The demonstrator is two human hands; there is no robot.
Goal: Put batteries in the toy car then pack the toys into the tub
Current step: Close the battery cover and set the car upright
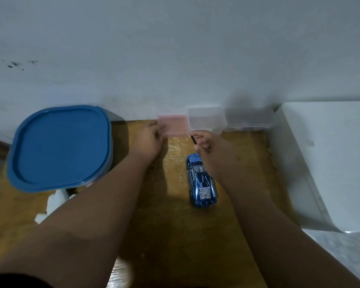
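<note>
As left hand (149, 140) pinches case (174, 124), car (202, 179) label (204, 193) blurred

No legible txt. Toy car (201, 179) just below right hand (209, 147) has pale sticker (204, 193) w/ dark marks at its near end; too blurred to read.

We cannot make out what the thin black stick (193, 140) pinched in the right hand (208, 144) is; it is too small. That hand covers the nose of the shiny blue toy car (202, 183), whose rear markings we cannot read. The pink translucent plastic case (175, 125) and the clear plastic case (206, 118) beside it are blurred, and we cannot see their contents. We cannot tell whether the left hand (149, 142) grips the pink one or only touches it. The left forearm (92, 204) hides most of a white object (54, 202).
</note>
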